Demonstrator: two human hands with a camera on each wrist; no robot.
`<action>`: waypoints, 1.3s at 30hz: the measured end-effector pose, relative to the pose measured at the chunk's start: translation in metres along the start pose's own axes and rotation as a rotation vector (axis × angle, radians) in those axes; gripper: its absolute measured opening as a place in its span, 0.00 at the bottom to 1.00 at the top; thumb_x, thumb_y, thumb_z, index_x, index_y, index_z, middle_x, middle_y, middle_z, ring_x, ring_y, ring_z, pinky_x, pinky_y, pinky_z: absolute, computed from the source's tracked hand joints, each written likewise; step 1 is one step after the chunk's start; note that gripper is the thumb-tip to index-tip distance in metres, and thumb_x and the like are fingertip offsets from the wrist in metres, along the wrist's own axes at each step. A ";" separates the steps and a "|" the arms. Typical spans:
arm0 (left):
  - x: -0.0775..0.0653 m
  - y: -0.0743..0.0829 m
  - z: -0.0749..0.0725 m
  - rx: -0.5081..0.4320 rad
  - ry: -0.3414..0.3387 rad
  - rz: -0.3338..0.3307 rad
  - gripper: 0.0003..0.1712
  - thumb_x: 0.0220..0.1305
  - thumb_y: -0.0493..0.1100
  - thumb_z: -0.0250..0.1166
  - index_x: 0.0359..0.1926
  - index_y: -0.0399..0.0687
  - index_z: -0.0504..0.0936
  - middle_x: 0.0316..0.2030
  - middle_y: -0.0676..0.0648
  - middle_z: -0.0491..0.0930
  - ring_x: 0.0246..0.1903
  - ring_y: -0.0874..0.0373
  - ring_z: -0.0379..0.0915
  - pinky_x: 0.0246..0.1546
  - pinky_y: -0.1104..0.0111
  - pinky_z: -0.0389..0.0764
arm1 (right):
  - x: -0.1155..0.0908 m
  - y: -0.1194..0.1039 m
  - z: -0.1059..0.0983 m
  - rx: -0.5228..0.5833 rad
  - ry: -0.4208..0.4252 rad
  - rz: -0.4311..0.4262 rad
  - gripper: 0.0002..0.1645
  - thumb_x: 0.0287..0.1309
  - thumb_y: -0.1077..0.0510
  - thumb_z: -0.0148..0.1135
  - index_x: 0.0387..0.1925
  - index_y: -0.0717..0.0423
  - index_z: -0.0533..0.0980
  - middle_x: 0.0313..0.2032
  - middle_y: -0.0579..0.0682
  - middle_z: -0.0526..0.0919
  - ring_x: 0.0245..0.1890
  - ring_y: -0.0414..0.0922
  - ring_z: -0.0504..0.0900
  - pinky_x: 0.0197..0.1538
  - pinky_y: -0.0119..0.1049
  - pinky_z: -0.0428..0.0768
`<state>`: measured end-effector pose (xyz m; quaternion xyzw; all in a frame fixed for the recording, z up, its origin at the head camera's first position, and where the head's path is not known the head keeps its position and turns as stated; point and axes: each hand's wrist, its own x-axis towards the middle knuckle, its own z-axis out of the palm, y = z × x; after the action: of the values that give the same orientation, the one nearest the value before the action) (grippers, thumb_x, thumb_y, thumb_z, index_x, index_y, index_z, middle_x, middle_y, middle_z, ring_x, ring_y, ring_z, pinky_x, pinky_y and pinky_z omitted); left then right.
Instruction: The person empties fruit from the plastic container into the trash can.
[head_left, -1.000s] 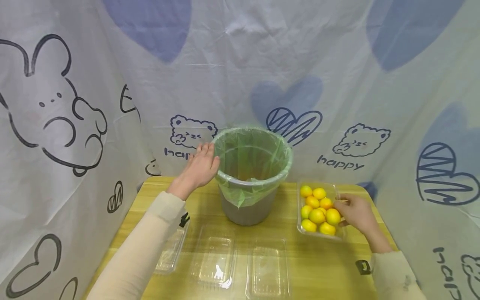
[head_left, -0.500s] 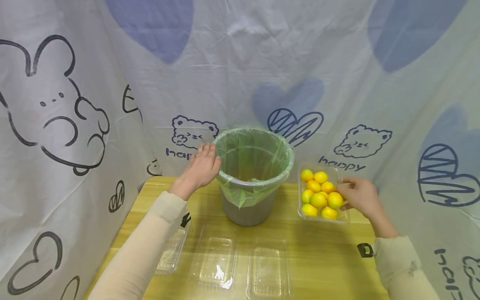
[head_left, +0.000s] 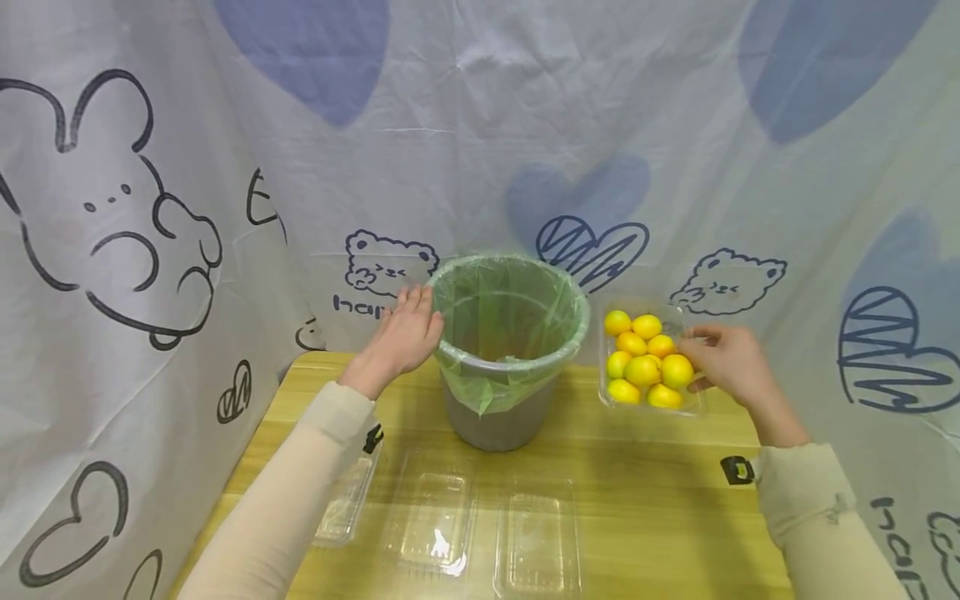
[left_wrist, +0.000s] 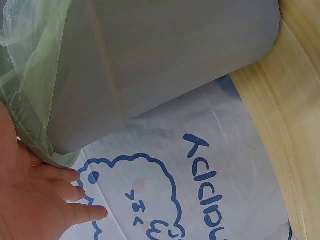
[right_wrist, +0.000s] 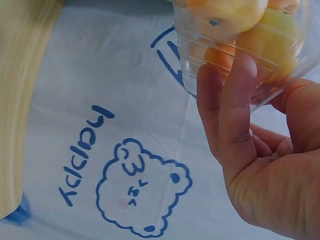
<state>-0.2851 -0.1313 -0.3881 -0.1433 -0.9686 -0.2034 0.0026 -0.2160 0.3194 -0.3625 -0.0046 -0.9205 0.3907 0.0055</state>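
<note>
In the head view, a grey bin (head_left: 497, 421) with a green plastic liner (head_left: 480, 387) stands upright at the back middle of the table. My left hand (head_left: 402, 336) lies with fingers extended against the bin's left rim, and the left wrist view shows the liner's edge beside the fingers. To the right of the bin, my right hand (head_left: 727, 362) grips the side of a clear plastic box (right_wrist: 189, 67). Several small yellow-orange citrus fruits (head_left: 642, 371) fill this box. From the right wrist view, fingers curve under the box, which is held up off the table.
Two clear plastic boxes (head_left: 435, 521) (head_left: 537, 542) lie on the wooden table (head_left: 637, 517) in front of the bin. Another clear box (head_left: 345, 504) is partly hidden by the left sleeve. A printed cloth curtain (head_left: 465, 167) closes in the back and both sides.
My right hand has lifted the box of citrus fruits upward from near the tabletop, in the head view. My left hand stays in place at the bin's rim.
</note>
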 end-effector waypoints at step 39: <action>0.000 0.001 -0.002 0.011 -0.006 -0.004 0.42 0.82 0.57 0.31 0.83 0.34 0.44 0.84 0.33 0.40 0.84 0.35 0.32 0.82 0.35 0.40 | 0.075 -0.137 0.027 0.059 0.106 -0.069 0.20 0.69 0.53 0.59 0.49 0.67 0.81 0.44 0.67 0.86 0.20 0.40 0.86 0.28 0.37 0.90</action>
<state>-0.2851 -0.1312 -0.3863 -0.1419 -0.9699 -0.1977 0.0002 -0.2916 0.2055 -0.2828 0.0067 -0.9065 0.4167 0.0678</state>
